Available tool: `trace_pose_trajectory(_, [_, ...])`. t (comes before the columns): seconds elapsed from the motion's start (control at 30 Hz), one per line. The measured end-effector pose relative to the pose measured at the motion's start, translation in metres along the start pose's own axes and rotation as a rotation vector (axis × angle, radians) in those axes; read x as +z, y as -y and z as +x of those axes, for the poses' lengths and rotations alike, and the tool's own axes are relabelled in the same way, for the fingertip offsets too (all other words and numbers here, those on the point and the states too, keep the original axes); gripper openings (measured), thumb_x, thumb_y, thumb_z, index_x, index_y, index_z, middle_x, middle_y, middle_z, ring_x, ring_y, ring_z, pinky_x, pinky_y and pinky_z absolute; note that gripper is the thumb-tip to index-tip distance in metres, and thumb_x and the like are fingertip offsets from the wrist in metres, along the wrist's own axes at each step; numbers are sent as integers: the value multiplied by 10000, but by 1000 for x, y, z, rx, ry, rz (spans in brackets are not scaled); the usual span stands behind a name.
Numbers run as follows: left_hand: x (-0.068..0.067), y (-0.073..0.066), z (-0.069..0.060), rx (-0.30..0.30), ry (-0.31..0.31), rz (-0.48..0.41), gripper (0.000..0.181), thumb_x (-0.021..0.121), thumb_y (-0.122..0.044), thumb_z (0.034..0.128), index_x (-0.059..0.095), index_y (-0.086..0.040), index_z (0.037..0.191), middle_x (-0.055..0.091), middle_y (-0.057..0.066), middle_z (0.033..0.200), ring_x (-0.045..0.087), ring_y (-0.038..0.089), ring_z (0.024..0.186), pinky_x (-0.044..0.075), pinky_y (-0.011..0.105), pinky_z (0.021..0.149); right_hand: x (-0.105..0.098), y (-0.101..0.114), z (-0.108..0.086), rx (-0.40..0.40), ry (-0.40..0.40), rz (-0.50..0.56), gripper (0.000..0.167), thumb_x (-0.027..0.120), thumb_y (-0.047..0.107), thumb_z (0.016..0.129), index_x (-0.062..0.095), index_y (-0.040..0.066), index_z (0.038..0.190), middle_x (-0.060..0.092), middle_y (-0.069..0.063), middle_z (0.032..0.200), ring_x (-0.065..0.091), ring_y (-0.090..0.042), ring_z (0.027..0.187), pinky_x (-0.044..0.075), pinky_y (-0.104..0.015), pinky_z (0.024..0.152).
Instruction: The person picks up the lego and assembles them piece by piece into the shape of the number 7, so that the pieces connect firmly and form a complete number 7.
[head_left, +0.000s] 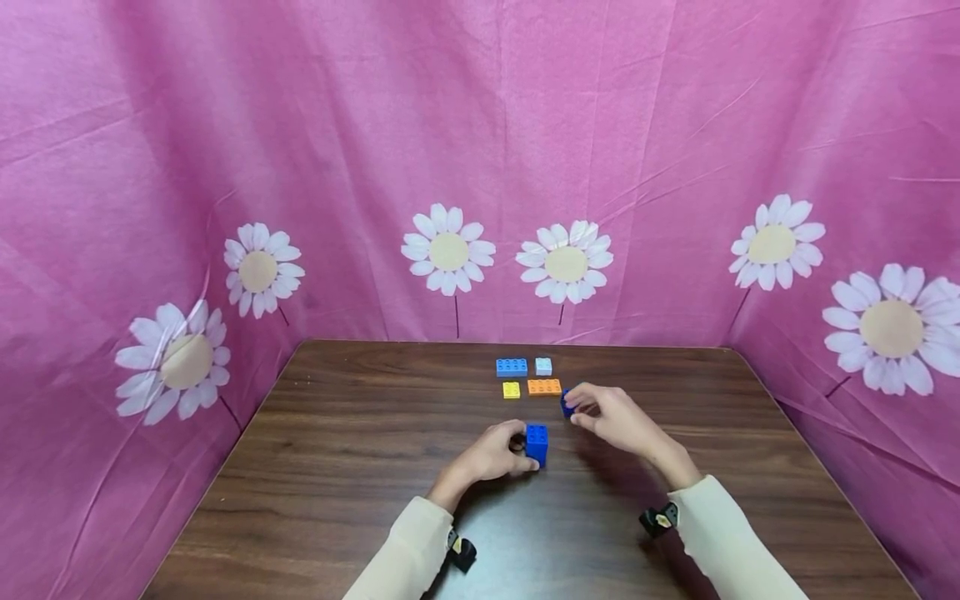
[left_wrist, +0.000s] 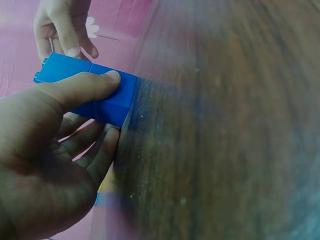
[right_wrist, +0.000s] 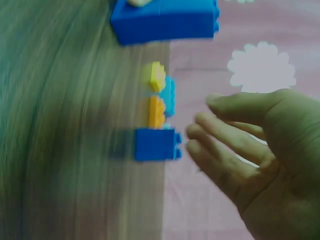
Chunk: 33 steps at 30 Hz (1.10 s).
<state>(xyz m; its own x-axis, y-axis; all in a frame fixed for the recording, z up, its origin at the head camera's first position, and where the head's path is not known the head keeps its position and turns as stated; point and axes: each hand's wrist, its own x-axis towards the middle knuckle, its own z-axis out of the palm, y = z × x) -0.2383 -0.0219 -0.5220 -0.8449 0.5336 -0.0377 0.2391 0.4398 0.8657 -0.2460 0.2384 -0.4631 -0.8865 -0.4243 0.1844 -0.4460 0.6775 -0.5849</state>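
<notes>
On the table, my left hand [head_left: 491, 452] pinches an upright stack of two blue toy building bricks [head_left: 536, 446]. In the left wrist view the thumb lies along one face of the stack [left_wrist: 126, 92], and the fingers are on the opposite side. Farther right, my right hand [head_left: 615, 419] hovers beside a single blue brick [head_left: 567, 404], which it partly covers in the head view. The right wrist view shows a gap between its loosely bent fingers [right_wrist: 225, 145] and the studs of that blue brick [right_wrist: 156, 144], which stands on the table.
Behind the hands lie a yellow brick [head_left: 512, 390], an orange brick [head_left: 543, 387], a longer light-blue brick [head_left: 512, 367] and a small pale-blue brick [head_left: 543, 367]. The brown wooden table [head_left: 360, 442] meets a pink flowered cloth [head_left: 360, 250] at its back and sides.
</notes>
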Motion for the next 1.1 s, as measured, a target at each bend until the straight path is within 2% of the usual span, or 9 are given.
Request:
trace_pose_trajectory(0.17, [0,0,1,23,-4,28,235,857,-126,907,663,-119,1039,625,-11,970,572,67,758,536,221,587,-1,-23,7,47,-121,17,324,759,25,963,694,20,1281,752,-163,1217,732,-341,1093,615,-530,930])
trace_pose_trajectory(0.27, [0,-2,1,29,-14,58,232,854,-137,914,672,-119,1056,617,-14,975,568,61,741,534,218,594,3,-35,10,79,-152,36,395,766,43,965,662,24,1345,710,-191,1287,695,-397,1169,583,-589,976])
trace_pose_trajectory(0.47, [2,-4,-1,42,-35,103,248,864,-159,907,684,-105,1069,634,-9,971,569,54,752,524,206,657,13,-46,14,108,-106,86,485,763,63,974,599,-12,1425,664,-243,1377,655,-452,1259,534,-636,1053])
trace_pose_trajectory(0.63, [2,-4,-1,54,-62,111,279,879,-156,888,695,-91,1088,644,-11,989,597,87,812,531,209,705,22,-50,19,85,-68,59,447,787,121,972,651,23,1386,700,-210,1351,681,-423,1227,551,-619,1031])
trace_pose_trajectory(0.87, [1,-2,0,35,-74,105,276,866,-184,911,694,-94,1107,646,-24,1018,609,101,875,536,207,747,31,-51,20,106,-106,37,324,811,57,934,729,90,1245,766,-181,1216,721,-384,1113,585,-601,967])
trace_pose_trajectory(1.1, [-2,-1,-2,26,-67,89,418,880,-202,896,677,-52,1229,672,20,1115,635,120,967,557,241,839,33,-52,19,162,-100,60,330,793,62,953,731,108,1274,750,-190,1270,700,-390,1159,581,-604,992])
